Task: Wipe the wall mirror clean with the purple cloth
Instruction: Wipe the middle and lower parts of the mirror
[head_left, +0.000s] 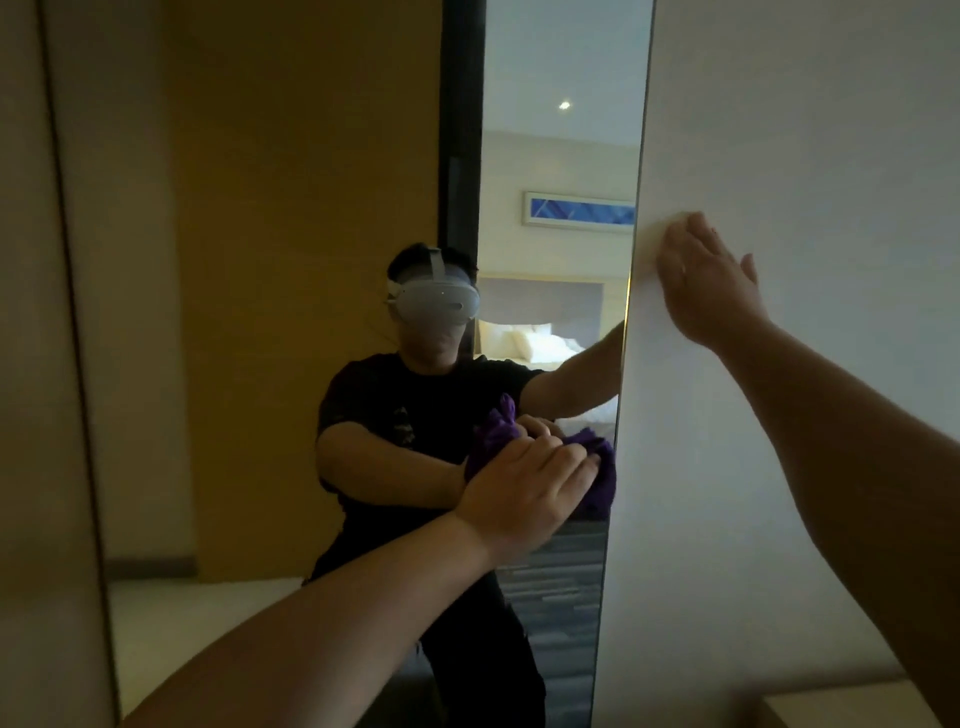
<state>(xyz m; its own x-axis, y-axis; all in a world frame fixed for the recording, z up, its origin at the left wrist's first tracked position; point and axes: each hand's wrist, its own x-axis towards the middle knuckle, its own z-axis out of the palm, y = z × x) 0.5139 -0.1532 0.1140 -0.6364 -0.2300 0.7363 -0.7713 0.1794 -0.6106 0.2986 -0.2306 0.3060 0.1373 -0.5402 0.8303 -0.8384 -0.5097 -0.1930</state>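
A tall wall mirror fills the left and middle of the head view, and its right edge meets a white wall. My left hand presses a bunched purple cloth flat against the glass close to that right edge, at mid height. Most of the cloth is hidden under my fingers; its reflection shows just above them. My right hand rests flat and open on the white wall, just right of the mirror's edge and higher than the cloth.
The white wall fills the right side. A pale ledge or furniture top sits at the bottom right. The mirror reflects a person wearing a headset, a tan wall, a bed and a blue picture. A dark vertical frame strip runs at the far left.
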